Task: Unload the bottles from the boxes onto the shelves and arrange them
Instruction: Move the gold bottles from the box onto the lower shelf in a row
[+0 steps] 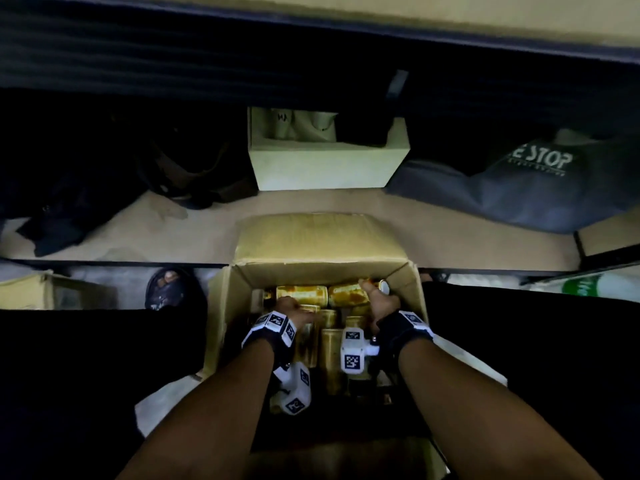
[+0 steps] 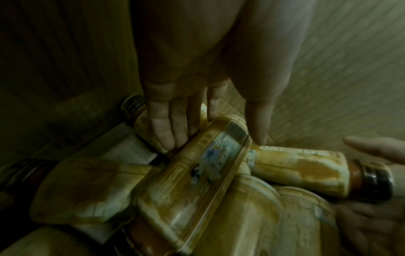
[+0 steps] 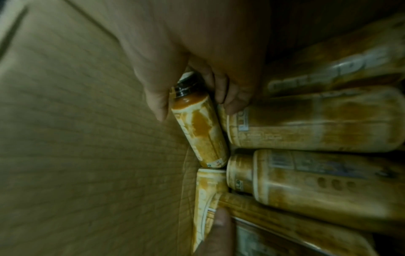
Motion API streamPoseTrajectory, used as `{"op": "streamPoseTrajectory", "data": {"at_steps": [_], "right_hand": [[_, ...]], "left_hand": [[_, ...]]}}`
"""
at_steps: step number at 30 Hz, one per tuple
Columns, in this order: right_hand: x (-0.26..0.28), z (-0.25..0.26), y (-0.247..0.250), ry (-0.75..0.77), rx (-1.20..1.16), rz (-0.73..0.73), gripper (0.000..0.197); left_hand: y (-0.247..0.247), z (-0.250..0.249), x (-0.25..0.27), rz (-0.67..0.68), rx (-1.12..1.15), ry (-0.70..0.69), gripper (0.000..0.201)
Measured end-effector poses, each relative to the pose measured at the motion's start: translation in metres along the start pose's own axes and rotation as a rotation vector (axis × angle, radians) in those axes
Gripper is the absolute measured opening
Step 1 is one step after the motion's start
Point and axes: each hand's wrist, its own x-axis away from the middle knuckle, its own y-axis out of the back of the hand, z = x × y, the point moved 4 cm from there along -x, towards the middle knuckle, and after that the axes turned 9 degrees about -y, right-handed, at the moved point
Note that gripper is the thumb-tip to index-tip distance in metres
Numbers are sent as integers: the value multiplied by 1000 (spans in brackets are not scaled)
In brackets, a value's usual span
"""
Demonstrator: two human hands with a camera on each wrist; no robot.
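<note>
Right hand [image 3: 197, 72] fingers [image 3: 221, 90] curled round the dark-capped neck of a yellow-labelled plastic bottle [image 3: 197, 131] lying against the far wall of the brown corrugated cardboard box [image 1: 412, 289]. Left hand [image 2: 197, 78] fingers [image 2: 166, 131] lay straight, together, on another bottle [image 2: 186, 181] mid-box. Step looked like pickup; next needs lifting clear toward the shelves.

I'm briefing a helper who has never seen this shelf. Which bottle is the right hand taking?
Find the open cardboard box between the forearms. Along its far wall two orange bottles lie end to end. It is the right-hand bottle, the one whose dark cap points to the box's right wall, with the right hand curled round its neck.
</note>
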Motion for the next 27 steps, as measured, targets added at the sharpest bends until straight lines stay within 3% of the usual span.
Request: {"op": "streamPoseTrajectory", "data": {"at_steps": [2, 4, 7, 9, 11, 15, 17, 20, 24, 27], "right_hand": [[-15, 4, -7, -13, 25, 46, 84], [-69, -6, -8, -39, 92, 29, 98], [-97, -16, -10, -34, 102, 85, 99], [-44, -3, -11, -32, 90, 91, 90], [-30, -2, -7, -31, 116, 30, 72], [-7, -2, -3, 45, 211, -10, 92], [26, 0, 3, 89, 277, -30, 73], [50, -1, 13, 140, 336, -48, 39], [83, 6, 16, 287, 533, -25, 49], [108, 11, 20, 371, 724, 7, 44]], "left_hand": [[-5, 0, -5, 8, 35, 10, 82], [-6, 1, -7, 4, 39, 11, 82], [-3, -2, -9, 20, -20, 6, 79], [0, -4, -10, 27, -62, 28, 82], [5, -4, -9, 29, -106, 30, 76], [20, -7, 16, -51, -118, 56, 85], [28, -6, 30, -98, -78, 69, 93], [44, -11, 57, -168, -49, 41, 83], [59, -13, 86, -255, -10, 9, 87], [64, -12, 101, -298, 132, -51, 84]]}}
